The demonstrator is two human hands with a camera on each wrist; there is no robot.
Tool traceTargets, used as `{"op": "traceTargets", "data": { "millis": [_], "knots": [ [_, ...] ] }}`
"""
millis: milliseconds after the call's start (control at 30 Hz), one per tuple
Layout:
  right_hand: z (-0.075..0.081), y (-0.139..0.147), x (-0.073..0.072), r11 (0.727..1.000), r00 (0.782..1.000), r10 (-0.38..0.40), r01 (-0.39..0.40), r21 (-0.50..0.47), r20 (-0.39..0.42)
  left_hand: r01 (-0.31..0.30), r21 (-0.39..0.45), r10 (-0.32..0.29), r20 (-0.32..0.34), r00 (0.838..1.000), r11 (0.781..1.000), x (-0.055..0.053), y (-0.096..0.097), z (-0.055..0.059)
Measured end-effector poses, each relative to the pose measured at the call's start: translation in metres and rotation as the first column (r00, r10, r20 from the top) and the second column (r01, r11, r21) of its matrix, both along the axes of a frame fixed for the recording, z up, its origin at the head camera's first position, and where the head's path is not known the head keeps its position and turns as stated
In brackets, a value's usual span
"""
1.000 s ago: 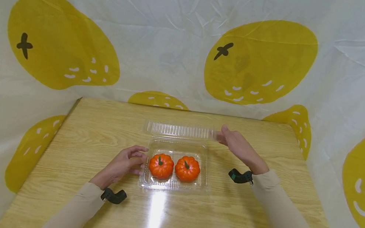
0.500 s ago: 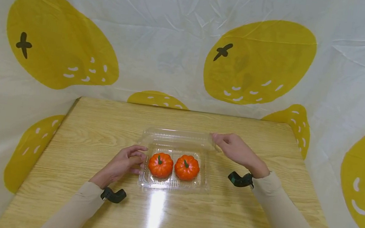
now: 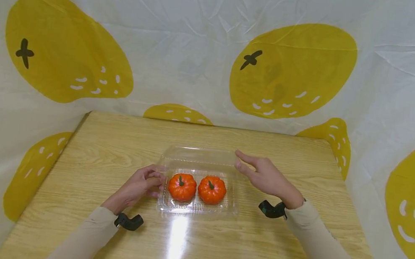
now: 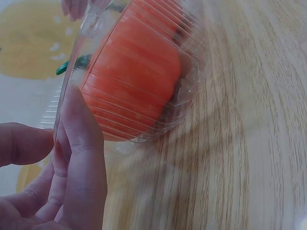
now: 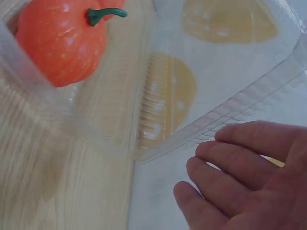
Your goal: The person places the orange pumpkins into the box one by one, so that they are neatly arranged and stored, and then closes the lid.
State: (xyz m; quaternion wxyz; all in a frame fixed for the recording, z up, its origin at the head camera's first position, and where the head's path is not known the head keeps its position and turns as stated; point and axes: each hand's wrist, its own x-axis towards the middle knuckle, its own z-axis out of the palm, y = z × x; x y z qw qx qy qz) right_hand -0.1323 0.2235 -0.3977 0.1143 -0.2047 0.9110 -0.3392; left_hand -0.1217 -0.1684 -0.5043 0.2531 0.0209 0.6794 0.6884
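A clear plastic clamshell container (image 3: 199, 211) sits on the table with its lid (image 3: 201, 155) raised and tilted at the back. Two small orange pumpkins (image 3: 182, 188) with green stems lie side by side in its base. My left hand (image 3: 142, 186) is at the left side; in the left wrist view its thumb and fingers (image 4: 84, 139) pinch the base's rim. At the lid's right edge is my right hand (image 3: 267, 179), thumb and fingers spread apart. Seen from the right wrist, straight fingers (image 5: 235, 158) lie along the outside of the lid (image 5: 230, 103).
The wood-grain table (image 3: 122, 146) reaches back to a white curtain (image 3: 184, 59) printed with yellow fruit. More of this curtain hangs at both sides. Each wrist wears a black camera mount (image 3: 129, 221).
The lid has swung up from lying further back, with my right hand moving along at its edge. My right fingers curled at its corner, then straightened. My left hand stayed at the container's left side.
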Motion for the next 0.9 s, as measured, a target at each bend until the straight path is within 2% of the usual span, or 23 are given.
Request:
{"op": "traceTargets", "data": {
  "millis": [267,567,900],
  "knots": [
    [-0.010,0.001,0.005,0.997,0.995,0.062,-0.059,0.042,-0.084,-0.029,-0.044,0.029,0.013,0.999,0.999,-0.001,0.000,-0.002],
    [-0.018,0.003,0.010,0.990,0.980,0.120,-0.107,0.088,-0.159,-0.024,-0.035,0.024,0.020,1.000,0.999,-0.003,0.000,-0.004],
    [-0.023,0.002,0.017,0.981,0.965,0.143,-0.110,0.158,-0.220,-0.005,-0.039,0.005,0.001,1.000,0.999,-0.005,-0.002,-0.004]
  ]
}}
